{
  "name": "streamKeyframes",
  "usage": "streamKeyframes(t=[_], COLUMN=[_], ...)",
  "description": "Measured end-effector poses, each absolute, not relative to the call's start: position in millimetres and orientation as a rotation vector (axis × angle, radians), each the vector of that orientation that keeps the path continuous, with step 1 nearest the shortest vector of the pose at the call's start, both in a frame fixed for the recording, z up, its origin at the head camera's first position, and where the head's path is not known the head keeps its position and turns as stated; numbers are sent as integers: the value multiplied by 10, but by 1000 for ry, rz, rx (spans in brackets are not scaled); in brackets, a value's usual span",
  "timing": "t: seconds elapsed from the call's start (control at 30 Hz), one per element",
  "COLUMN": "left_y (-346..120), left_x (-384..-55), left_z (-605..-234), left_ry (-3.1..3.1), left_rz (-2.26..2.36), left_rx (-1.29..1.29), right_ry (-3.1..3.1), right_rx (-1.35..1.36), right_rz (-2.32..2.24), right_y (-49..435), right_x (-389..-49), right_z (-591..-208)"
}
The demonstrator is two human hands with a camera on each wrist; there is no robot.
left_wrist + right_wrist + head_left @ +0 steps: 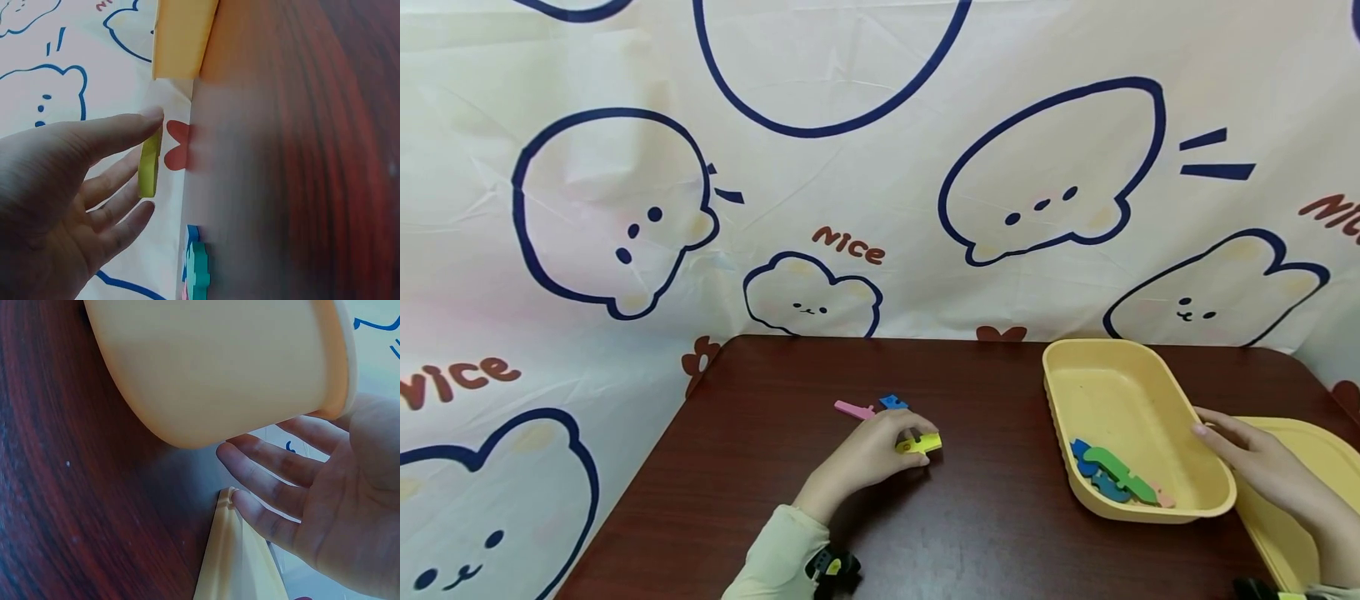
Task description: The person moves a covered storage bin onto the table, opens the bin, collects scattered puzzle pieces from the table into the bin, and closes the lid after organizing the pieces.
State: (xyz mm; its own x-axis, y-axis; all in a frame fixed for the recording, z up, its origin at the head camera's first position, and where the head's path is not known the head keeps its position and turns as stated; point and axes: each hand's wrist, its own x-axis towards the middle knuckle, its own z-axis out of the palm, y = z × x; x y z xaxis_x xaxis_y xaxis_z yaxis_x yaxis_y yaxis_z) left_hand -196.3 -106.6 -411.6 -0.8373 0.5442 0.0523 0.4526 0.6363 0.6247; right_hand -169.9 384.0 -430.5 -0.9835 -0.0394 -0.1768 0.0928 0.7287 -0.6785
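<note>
Dark wood-grain table (pixel 1000 550): the left hand (pixel 872 446) pinches one flat yellow piece (pixel 927 442), left of one pale-yellow plastic box (pixel 1123 400); the right hand (pixel 1262 458), fingers straight, touches the box's right rim. Farther off lie one pink piece (pixel 852 409), one blue piece (pixel 893 402) and, only in the left wrist view, one teal piece (pixel 199 275).

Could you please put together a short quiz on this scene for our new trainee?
1. Multiple choice: what does the left hand pinch?
a) a long pink strip
b) a small, flat, bright-yellow piece
c) a round red piece

2. Fill in the colour: inside the pale-yellow plastic box with rounded corners, a curved ____ piece lies beside dark-blue pieces.

3. True or false: the right hand is well clear of the box.

Key: 1. b. 2. Green. 3. False; the right hand touches the box's rim.
</note>
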Motion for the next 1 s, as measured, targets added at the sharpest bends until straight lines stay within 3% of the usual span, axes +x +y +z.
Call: streamKeyframes(t=[1.0], left_y=[-526], left_x=[-1947], left_z=[-4071], left_ry=[2805], left_rz=[940], left_rx=[1007], right_ry=[2764], right_rx=[18], right_rz=[-1091], right_y=[3812], right_x=[-1673], right_z=[-4246])
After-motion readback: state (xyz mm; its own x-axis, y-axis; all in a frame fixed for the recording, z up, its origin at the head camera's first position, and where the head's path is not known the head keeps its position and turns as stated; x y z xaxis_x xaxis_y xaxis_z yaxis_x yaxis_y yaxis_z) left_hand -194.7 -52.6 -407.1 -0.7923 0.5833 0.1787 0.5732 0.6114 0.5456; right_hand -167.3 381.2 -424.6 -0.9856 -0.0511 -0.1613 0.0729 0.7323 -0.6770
